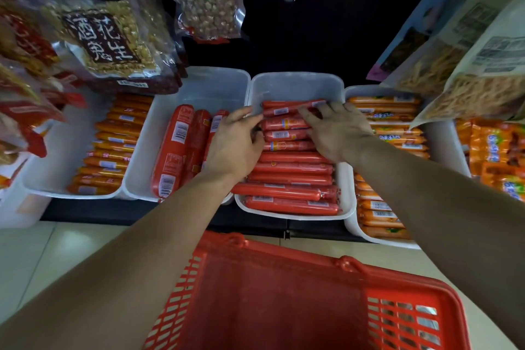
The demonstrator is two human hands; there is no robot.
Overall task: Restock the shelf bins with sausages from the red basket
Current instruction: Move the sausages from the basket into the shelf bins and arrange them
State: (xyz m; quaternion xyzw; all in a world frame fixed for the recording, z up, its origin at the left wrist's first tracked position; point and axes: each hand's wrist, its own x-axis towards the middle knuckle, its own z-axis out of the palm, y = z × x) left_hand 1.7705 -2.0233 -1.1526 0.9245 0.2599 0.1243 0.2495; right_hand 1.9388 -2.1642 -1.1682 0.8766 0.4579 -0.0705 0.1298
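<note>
— Red film on all of them?

— On the slim red sausages (292,167), yes. They lie crosswise, stacked front to back, in the white plastic middle bin (295,82). Their small white labels are too blurred to read.

— And the hands?

— Both are at the rear of that stack. The left hand (233,145) pinches the sausages' left ends between thumb and fingers. The right hand (338,133) lies on top with its fingers spread and pressing, curled round nothing that I can see.

— The basket?

— The red slotted plastic basket (284,293) sits on the pale floor tiles just below the shelf edge, between the forearms.

— Neighbours?

— The thick red sausages (173,150) in the next white bin to the left run lengthwise (barcodes show, digits unreadable). Orange-wrapped sausages (113,145) fill the far-left bin, and more orange sausages (389,111) are on the right.

— Any writing that's legible?

— One hanging clear peanut bag (105,40) reads 酒鬼花生. A second peanut bag (207,6) shows 乳花生, with its first character unclear.
</note>
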